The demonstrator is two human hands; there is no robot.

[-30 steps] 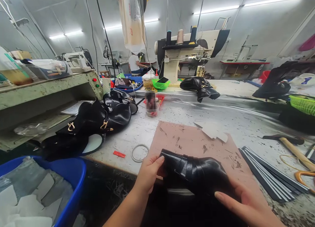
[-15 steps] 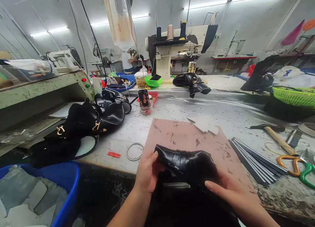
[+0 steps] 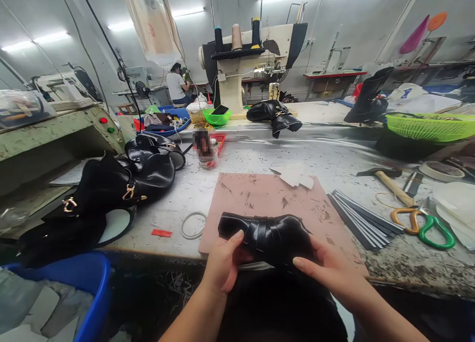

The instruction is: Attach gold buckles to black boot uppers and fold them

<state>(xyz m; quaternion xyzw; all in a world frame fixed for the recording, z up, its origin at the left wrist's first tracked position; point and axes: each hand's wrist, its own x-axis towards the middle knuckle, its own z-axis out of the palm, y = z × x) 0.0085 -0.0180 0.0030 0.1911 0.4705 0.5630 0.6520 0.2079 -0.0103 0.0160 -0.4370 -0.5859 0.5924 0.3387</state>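
Note:
I hold a black leather shoe upper (image 3: pixel 267 237) at the near edge of a pink cutting board (image 3: pixel 267 198). My left hand (image 3: pixel 223 263) grips its left end, thumb on top, fingers curled under. My right hand (image 3: pixel 330 272) clasps its right side, thumb lying across the leather. The piece has straps across its middle. Its lower part hangs down over my lap, out of clear view.
Black boots with gold buckles (image 3: pixel 111 188) are piled at left by a green machine (image 3: pixel 55 134). A blue tub (image 3: pixel 67 292) sits lower left. Grey strips (image 3: pixel 363 218), a hammer (image 3: pixel 386 181), scissors (image 3: pixel 423 223) and a green basket (image 3: pixel 430 126) lie right. A sewing machine (image 3: pixel 252 60) stands behind.
My view has swung right and slightly down. Both hands have drawn closer together on the leather piece, and the right thumb now lies over its right end.

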